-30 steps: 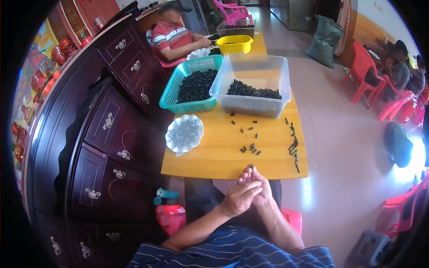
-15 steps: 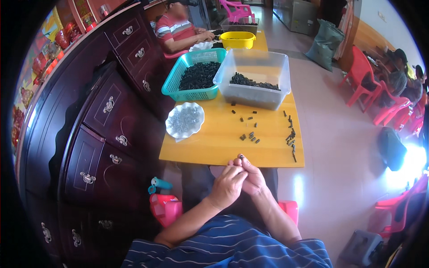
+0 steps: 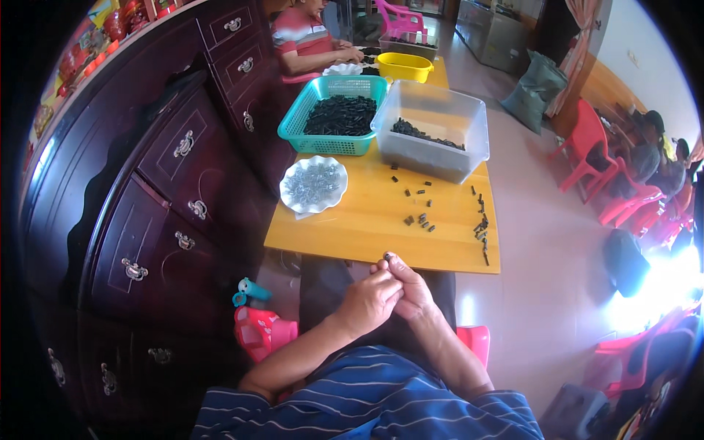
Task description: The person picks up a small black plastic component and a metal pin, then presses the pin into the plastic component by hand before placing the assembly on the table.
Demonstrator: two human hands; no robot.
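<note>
My left hand (image 3: 365,302) and right hand (image 3: 414,295) are pressed together just off the table's near edge, fingers curled. At the tip of my right thumb and index finger sits a small dark cylindrical piece (image 3: 388,257). The left fingers are closed against the right hand; anything inside them is hidden. Beyond, small black tubular pieces (image 3: 422,219) lie scattered on the yellow table (image 3: 345,233), and others form a line (image 3: 482,226) along its right side. A white scalloped plate (image 3: 287,199) at the left holds small clear pieces (image 3: 314,183).
A teal basket (image 3: 330,145) and a clear plastic bin (image 3: 419,166), both with black pieces, stand farther back. Behind them are a yellow basin (image 3: 405,69) and a seated person (image 3: 301,45) working by hand. Dark drawers (image 3: 158,198) line the left; red chairs (image 3: 590,150) stand right.
The whole view has shifted slightly, with the table's containers appearing farther right. My hands remain together, the dark piece still at the right fingertips.
</note>
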